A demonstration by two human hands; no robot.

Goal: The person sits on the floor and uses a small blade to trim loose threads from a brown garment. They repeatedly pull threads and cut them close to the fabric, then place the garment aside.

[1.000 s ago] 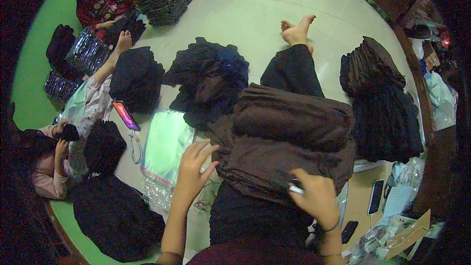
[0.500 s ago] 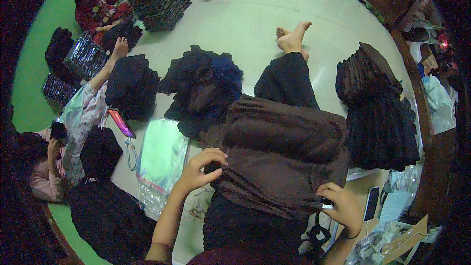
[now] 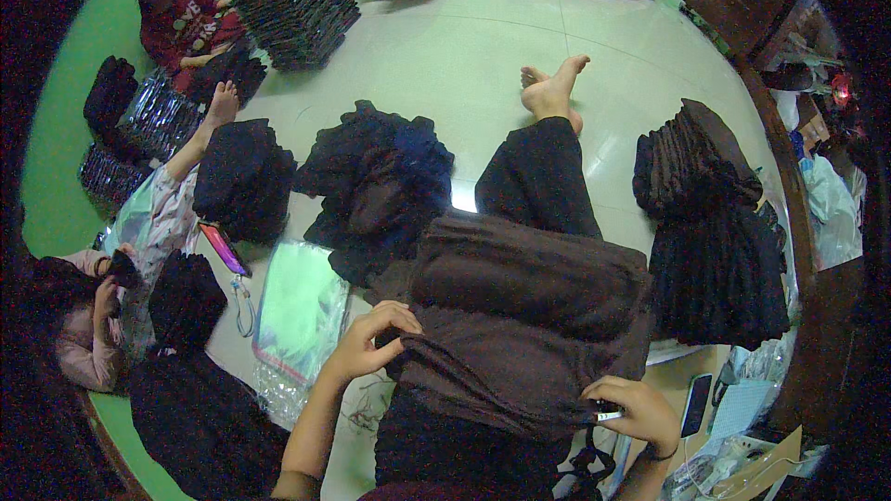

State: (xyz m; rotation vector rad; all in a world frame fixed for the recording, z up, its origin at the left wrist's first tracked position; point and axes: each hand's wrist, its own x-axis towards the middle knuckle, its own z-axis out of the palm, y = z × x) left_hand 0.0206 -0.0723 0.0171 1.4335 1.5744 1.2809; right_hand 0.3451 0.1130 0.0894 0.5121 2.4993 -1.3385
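A folded dark brown cloth lies across my lap, over my black-clothed legs. My left hand pinches its near left edge, thumb under and fingers on top. At the near right corner, my right hand has its fingers closed on the cloth's edge. A small white thing sticks out under those fingers; its kind is too small to tell. Slack creases run across the near part of the cloth between both hands. Just beyond it on the left is a loose heap of dark garments.
Stacks of folded dark cloth stand on the right, and another stack on the left. Clear plastic bags and a phone lie left. Another phone lies right. Two people sit at the left among cloth piles.
My left fingers have closed on the cloth's near edge, which is drawn into slanting creases. The cloth and both hands sit slightly lower in the view, which has tilted a little.
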